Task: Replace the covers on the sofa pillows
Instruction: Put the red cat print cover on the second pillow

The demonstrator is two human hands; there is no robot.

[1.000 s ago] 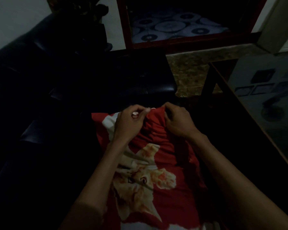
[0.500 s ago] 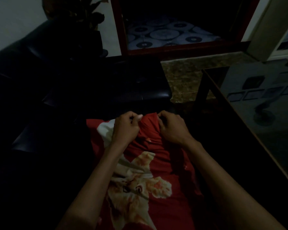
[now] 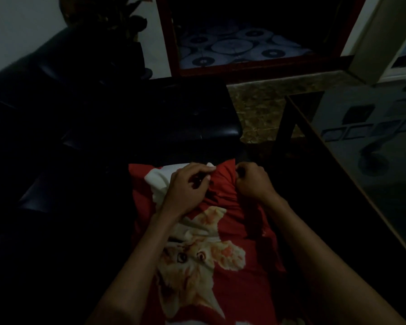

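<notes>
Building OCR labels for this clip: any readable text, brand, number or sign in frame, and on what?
None readable. The red pillow cover carries only a kitten picture, no lettering. The left hand and right hand pinch its far edge. The glass table shows only dim reflections.

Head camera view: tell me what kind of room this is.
Most likely a dim home living room. A dark leather sofa fills the left, a glass-topped coffee table stands at right, and both hands grip a red cat-print pillow cover in front.
</notes>
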